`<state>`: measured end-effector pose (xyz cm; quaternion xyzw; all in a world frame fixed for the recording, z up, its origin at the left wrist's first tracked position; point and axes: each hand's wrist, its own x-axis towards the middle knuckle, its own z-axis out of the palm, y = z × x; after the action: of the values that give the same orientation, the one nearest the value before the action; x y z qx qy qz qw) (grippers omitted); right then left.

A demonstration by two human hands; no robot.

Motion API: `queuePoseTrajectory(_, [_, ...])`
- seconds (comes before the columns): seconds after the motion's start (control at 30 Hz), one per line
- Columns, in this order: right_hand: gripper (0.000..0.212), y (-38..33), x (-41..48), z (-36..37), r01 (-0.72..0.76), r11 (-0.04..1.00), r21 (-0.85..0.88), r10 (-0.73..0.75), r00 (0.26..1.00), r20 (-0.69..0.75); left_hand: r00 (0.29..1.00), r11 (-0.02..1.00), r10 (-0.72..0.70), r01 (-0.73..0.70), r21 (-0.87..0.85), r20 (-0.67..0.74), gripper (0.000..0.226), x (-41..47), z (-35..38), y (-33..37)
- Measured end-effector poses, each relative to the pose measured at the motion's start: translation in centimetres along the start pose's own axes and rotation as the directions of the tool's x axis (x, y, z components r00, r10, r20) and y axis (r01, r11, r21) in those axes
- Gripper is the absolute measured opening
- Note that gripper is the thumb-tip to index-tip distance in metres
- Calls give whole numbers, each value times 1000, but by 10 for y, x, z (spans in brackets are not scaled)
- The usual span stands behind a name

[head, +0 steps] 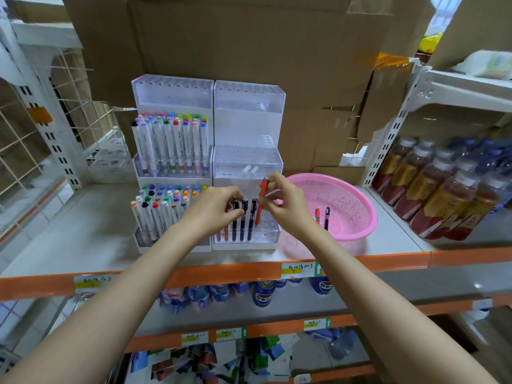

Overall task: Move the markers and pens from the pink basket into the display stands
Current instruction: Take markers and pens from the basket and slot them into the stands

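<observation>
— What sits nearest?
— The person's forearms (110, 314), stretched toward the shelf (83, 217). The right hand (285, 200) pinches an orange pen (261, 200) between thumb and fingers.
— How does the pen lie?
— Long axis nearly upright, cap end up, tip down at the front tier of the right display stand (267, 241), beside a row of black pens (243, 217). The left hand (213, 206) curls its fingers at those pens' tops; whether they pinch one cannot be told. Two pens (327, 217) lie in the pink basket (360, 217).
</observation>
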<state>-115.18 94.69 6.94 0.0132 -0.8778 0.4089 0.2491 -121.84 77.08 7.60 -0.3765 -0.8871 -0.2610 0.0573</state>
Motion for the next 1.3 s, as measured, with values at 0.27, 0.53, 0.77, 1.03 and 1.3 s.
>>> queuePoseTrajectory(0.27, [27, 10, -8, 10, -21, 996, -89, 30, 995, 100, 1000, 1000, 7, -6, 8, -8, 26, -1, 0, -2])
queuePoseTrajectory(0.53, [17, 20, -12, 15, -89, 994, -68, 96, 990, 103, 1000, 1000, 6, -6, 16, -5, 27, -1, 0, -2])
queuePoseTrajectory(0.77, [18, 21, -15, 12, -104, 993, -61, 110, 988, 106, 1000, 1000, 6, -6, 17, 2, 27, -1, -1, -1])
queuePoseTrajectory(1.03, [13, 17, -11, 10, -82, 996, 19, 81, 995, 60, 1000, 1000, 2, -2, -6, -2, 22, 0, -3, 1])
queuePoseTrajectory(1.3, [9, 21, -12, 11, -101, 994, -49, 104, 992, 71, 1000, 1000, 15, -15, 27, -6, 29, 4, -7, 11])
